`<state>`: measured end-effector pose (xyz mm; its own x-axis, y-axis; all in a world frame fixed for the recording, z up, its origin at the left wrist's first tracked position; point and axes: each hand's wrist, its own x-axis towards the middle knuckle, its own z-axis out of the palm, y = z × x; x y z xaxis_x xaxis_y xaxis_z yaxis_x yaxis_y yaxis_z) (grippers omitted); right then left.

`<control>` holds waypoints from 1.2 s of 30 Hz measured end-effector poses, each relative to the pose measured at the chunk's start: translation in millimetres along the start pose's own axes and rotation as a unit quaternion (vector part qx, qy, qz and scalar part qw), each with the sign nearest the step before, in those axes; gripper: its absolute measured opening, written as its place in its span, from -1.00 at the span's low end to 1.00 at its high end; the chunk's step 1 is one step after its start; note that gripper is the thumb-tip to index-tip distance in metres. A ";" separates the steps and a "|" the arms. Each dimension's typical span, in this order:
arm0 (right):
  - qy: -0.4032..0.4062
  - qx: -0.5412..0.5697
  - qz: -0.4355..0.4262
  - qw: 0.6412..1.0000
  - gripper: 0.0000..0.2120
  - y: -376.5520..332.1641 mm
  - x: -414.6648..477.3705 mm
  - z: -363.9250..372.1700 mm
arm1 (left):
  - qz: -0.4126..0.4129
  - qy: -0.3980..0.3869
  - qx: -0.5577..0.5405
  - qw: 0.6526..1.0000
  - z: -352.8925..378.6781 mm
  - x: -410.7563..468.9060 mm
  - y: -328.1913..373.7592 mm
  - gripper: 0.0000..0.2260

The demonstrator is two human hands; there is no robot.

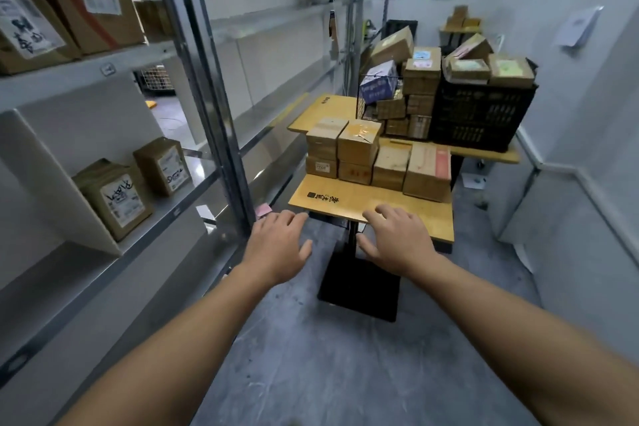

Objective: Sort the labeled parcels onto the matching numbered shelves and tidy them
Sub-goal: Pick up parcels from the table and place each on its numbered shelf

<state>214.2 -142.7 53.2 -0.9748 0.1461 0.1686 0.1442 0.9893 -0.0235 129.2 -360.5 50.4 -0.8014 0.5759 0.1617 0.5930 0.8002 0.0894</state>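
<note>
**Reaching in for the next parcel**

You have both arms stretched towards the centre of the frame, and neither hand holds anything. Your left hand [276,245] hovers just short of the near edge of the small yellow wooden table top [345,199], fingers spread apart and lightly bent. Your right hand [397,239] lies over that edge, fingers also apart; whether they touch the wood cannot be told from here. The parcels to be sorted, a cluster of brown cardboard boxes [359,149], stand stacked at the back of that table, just beyond your fingertips. More are heaped in the black plastic crate [484,114] at upper right. On the grey metal shelving [204,93] along the left, two labelled brown boxes [117,201] already stand at lower left.

This looks like the pick-up step. The next move calls for closing both hands round one box, probably from the top of the near stack, and lifting it clear without toppling its neighbours. Then read its label for the shelf number, since the labels are too blurred to read here
</note>
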 end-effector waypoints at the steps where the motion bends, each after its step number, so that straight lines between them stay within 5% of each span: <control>1: -0.007 -0.002 0.005 1.000 -0.53 7.1 7.8 5.5 | 0.007 -0.005 0.000 1.000 5.9 14.7 1.4 -0.53; 16: -0.047 -0.020 0.146 0.988 -0.51 122.7 173.7 50.6 | 0.121 -0.031 -0.006 0.992 62.3 281.6 8.1 -0.53; 36: -0.052 0.112 0.105 0.987 -0.51 217.7 395.7 110.0 | 0.042 -0.038 0.000 0.998 119.1 494.3 7.1 -0.57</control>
<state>-158.8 130.7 6.4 -0.9413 0.3358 0.0348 0.3151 0.9109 -0.2666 -272.0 -50.2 13.9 -0.7526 0.6519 0.0932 0.6582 0.7487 0.0788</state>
